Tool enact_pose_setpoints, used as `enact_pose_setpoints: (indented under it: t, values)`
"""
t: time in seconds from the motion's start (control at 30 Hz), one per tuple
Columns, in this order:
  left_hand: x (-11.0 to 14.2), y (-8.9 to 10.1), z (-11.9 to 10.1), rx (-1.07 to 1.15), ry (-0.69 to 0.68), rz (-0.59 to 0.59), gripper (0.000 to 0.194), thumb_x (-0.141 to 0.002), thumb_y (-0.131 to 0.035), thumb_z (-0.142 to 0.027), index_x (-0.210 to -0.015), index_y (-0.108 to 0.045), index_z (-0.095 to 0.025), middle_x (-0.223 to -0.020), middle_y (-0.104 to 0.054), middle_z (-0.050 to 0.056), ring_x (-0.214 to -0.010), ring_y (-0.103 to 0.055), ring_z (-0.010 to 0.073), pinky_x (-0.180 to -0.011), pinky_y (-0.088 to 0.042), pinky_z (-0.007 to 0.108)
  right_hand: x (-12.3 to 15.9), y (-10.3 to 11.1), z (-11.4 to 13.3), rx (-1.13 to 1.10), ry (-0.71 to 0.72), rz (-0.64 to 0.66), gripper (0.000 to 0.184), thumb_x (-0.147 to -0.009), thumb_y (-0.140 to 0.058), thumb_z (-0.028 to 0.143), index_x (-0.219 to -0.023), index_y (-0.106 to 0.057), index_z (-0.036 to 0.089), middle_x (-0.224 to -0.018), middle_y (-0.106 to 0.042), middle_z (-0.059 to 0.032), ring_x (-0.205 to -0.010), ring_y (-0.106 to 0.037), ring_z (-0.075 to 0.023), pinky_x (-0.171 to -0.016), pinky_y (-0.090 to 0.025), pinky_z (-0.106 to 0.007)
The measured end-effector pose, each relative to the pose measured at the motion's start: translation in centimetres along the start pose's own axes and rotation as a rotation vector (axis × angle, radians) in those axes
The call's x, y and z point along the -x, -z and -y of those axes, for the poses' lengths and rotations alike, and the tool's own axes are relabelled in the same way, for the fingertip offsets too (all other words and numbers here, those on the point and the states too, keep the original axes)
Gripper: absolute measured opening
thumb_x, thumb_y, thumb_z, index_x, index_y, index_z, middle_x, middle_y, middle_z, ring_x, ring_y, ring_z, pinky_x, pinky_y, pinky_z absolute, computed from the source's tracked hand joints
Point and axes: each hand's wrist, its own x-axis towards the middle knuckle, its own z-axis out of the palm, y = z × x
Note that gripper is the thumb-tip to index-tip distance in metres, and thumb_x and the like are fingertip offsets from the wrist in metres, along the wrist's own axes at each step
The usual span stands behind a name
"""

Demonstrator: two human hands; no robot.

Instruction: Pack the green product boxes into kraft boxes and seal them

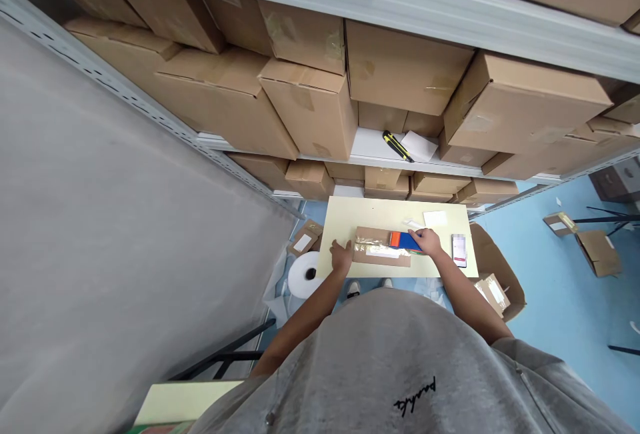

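Note:
A flat cardboard box (380,259) lies on the pale yellow table, with shiny clear tape along its top and a white label beneath the tape. My right hand (427,241) is closed around a blue and orange tape dispenser (404,241), whose orange end rests on or just above the right half of the box. At the box's left end is my left hand (341,256), thumb and fingers apart, next to or touching its edge. Whether it presses on the box is hard to see.
On the table (345,211) are a phone (459,250) at right and white paper (435,219). Shelves of cardboard boxes (305,104) rise behind, with a yellow-black utility knife (397,147). A white roll (303,275) stands left; an open carton (493,261) holding parcels stands right.

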Motion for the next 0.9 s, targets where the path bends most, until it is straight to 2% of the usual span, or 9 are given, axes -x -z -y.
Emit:
enact_pose_setpoints:
  t: [0.07, 0.13, 0.17, 0.23, 0.27, 0.33, 0.5, 0.7, 0.9]
  values:
    - [0.9, 0.1, -1.3, -0.129, -0.3, 0.047, 0.078, -0.105, -0.052, -0.063, -0.168, -0.041, -0.017, -0.168, -0.051, 0.025, -0.157, -0.049, 0.04, -0.127, -0.043, 0.055, 0.0, 0.0, 0.0, -0.003, -0.004, 0.004, 0.073, -0.109, -0.038, 0.073, -0.062, -0.064, 0.023, -0.07, -0.07, -0.0051, -0.073, -0.065, -0.0202, -0.063, -0.036, -0.028]
    - [1.6, -0.2, -2.9, -0.332, -0.747, 0.225, 0.09, -0.102, -0.056, -0.068, -0.174, -0.035, -0.018, -0.179, -0.038, 0.021, -0.169, -0.031, 0.0392, -0.137, -0.024, 0.056, 0.1, 0.1, 0.0, -0.003, -0.011, 0.009, 0.074, -0.109, -0.037, 0.074, -0.064, -0.066, 0.023, -0.072, -0.071, -0.0053, -0.074, -0.066, -0.0202, -0.063, -0.036, -0.028]
    - [1.9, -0.4, -3.6, -0.439, -0.939, 0.327, 0.104, -0.096, -0.062, -0.074, -0.177, -0.03, -0.016, -0.182, -0.031, 0.021, -0.171, -0.023, 0.0407, -0.139, -0.017, 0.057, 0.1, 0.2, 0.0, -0.001, -0.015, 0.012, 0.074, -0.109, -0.037, 0.075, -0.065, -0.068, 0.023, -0.073, -0.072, -0.0055, -0.074, -0.066, -0.0204, -0.063, -0.037, -0.028]
    - [2.1, -0.9, -4.7, -0.617, -1.14, 0.461, 0.136, -0.078, -0.079, -0.081, -0.18, -0.021, -0.011, -0.185, -0.016, 0.025, -0.173, -0.01, 0.0451, -0.14, -0.006, 0.06, 0.2, 0.3, 0.3, 0.018, -0.019, 0.021, 0.075, -0.109, -0.036, 0.075, -0.068, -0.071, 0.023, -0.075, -0.074, -0.0061, -0.076, -0.068, -0.021, -0.063, -0.037, -0.028]
    - [2.1, -1.2, -5.0, -0.689, -1.163, 0.479, 0.148, -0.07, -0.086, -0.08, -0.18, -0.016, -0.009, -0.185, -0.011, 0.028, -0.173, -0.006, 0.0473, -0.139, -0.002, 0.062, 0.3, 0.4, 0.5, 0.038, -0.017, 0.024, 0.075, -0.11, -0.035, 0.075, -0.069, -0.072, 0.023, -0.077, -0.075, -0.0064, -0.077, -0.069, -0.0214, -0.063, -0.037, -0.029]
    - [2.0, -1.6, -5.0, -0.79, -1.135, 0.471, 0.157, -0.063, -0.096, -0.07, -0.18, -0.012, -0.01, -0.185, -0.006, 0.029, -0.173, -0.001, 0.0494, -0.138, 0.002, 0.066, 0.4, 0.5, 0.8, 0.09, -0.001, 0.03, 0.075, -0.111, -0.034, 0.073, -0.073, -0.076, 0.024, -0.08, -0.078, -0.0072, -0.082, -0.071, -0.0224, -0.065, -0.038, -0.029]
    - [1.4, -2.0, -4.1, -0.832, -1.103, 0.466, 0.142, -0.07, -0.095, -0.049, -0.182, -0.012, -0.018, -0.186, -0.011, 0.025, -0.173, -0.004, 0.0478, -0.137, 0.003, 0.067, 0.6, 1.3, 0.3, 0.188, 0.043, 0.017, 0.073, -0.111, -0.038, 0.075, -0.079, -0.08, 0.025, -0.085, -0.081, -0.0089, -0.089, -0.073, -0.0246, -0.07, -0.039, -0.03]
    - [1.1, -2.1, -3.9, -0.864, -1.091, 0.473, 0.136, -0.073, -0.093, -0.049, -0.181, -0.017, -0.02, -0.186, -0.012, 0.025, -0.172, -0.009, 0.0488, -0.136, 0.004, 0.069, 1.4, 2.2, -5.4, 0.185, -0.001, -0.008, 0.073, -0.113, -0.037, 0.071, -0.075, -0.077, 0.024, -0.089, -0.082, -0.0092, -0.088, -0.073, -0.0246, -0.069, -0.035, -0.03]
    - [0.9, -2.0, -3.8, -0.862, -1.091, 0.479, 0.131, -0.075, -0.091, -0.051, -0.181, -0.02, -0.022, -0.186, -0.015, 0.023, -0.172, -0.008, 0.0501, -0.136, 0.002, 0.07, 2.3, 1.5, -9.9, 0.141, -0.061, -0.018, 0.073, -0.113, -0.035, 0.07, -0.072, -0.074, 0.024, -0.086, -0.081, -0.0086, -0.086, -0.071, -0.024, -0.067, -0.034, -0.03]
